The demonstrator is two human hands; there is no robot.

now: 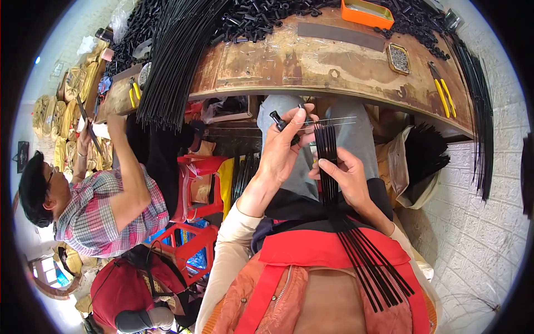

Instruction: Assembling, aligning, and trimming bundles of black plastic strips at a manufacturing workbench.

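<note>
We see the right hand [347, 178] clenched round a bundle of thin black rods [329, 167] at 6 o'clock below the worktop [311, 64], left hand [286, 147] pinching what looks like a small black cap [276, 118]; rods light, stiff, slippery, best gripped mid-length.

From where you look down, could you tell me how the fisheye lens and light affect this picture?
Head view: the workbench edge bows strongly; a black vignette rings the frame; daylight washes out the left rim; the left hand, right hand and bundle of black rods stay sharp.
</note>
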